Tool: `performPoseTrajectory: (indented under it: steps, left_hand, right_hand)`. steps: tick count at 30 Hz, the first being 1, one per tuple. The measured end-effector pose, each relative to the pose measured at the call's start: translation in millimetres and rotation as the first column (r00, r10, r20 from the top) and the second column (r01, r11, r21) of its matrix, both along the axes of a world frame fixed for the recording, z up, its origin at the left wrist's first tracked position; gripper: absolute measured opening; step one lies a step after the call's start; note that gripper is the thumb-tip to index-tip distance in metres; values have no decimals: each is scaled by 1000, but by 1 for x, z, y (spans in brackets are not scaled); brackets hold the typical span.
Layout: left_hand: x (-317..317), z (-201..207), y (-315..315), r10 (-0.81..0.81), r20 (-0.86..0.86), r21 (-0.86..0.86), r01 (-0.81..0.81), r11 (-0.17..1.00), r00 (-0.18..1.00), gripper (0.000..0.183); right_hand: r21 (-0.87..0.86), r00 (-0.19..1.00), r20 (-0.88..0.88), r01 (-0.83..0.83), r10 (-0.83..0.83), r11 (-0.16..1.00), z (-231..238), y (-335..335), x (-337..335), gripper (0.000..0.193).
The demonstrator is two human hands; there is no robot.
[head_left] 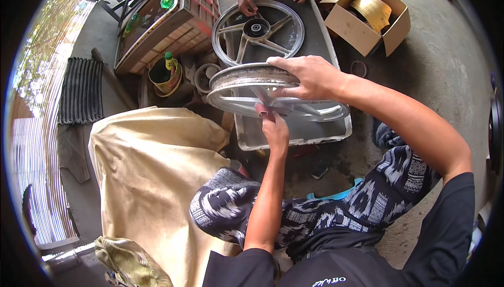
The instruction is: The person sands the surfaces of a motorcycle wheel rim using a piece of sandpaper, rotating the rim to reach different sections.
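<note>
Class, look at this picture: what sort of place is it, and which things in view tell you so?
Probably an informal outdoor repair workshop for motorcycle wheels. The right hand steadies a spoked alloy wheel over a metal tray, another person works a second wheel, and the concrete floor is bare.

Dull silver wheel rim [247, 80], grey tray [294, 135], cream cloth [152, 166], navy-and-white patterned trousers [378, 192], brown cardboard box [362, 30], yellow tin [165, 77], green bottle cap [168, 54]

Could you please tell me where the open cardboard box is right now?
The cardboard box sits on the concrete floor at upper right, just beyond the grey tray's far right corner.
</note>
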State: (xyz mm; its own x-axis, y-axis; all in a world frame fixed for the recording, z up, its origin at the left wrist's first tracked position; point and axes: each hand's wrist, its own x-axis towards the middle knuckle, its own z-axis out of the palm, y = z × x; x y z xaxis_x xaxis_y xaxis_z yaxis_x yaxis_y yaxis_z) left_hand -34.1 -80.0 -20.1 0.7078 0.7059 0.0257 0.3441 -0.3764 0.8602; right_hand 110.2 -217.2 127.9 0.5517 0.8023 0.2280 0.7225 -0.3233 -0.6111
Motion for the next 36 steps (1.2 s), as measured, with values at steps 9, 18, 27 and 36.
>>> performPoseTrajectory:
  steps: [9, 18, 27, 36]
  left_hand:
    - [5, 41, -14, -47, -274, -74, 28, 997, 961, 38]
    - [8, 56, -19, -235, -316, 44, 262, 964, 919, 33]
    - [7, 28, -5, -152, -201, -118, 130, 984, 968, 44]
    - [4, 30, 7, -319, -226, -127, 297, 946, 921, 55]
  right_hand:
    - [-67, 1000, -17, -9, 8, 998, 7, -4, -3, 80]
    - [-58, 1000, -4, -24, 23, 998, 3, -1, -12, 78]
    - [-37, 998, 0, -60, 60, 998, 11, 6, -16, 78]
    - [-55, 992, -38, -124, 122, 991, 14, -4, -11, 77]
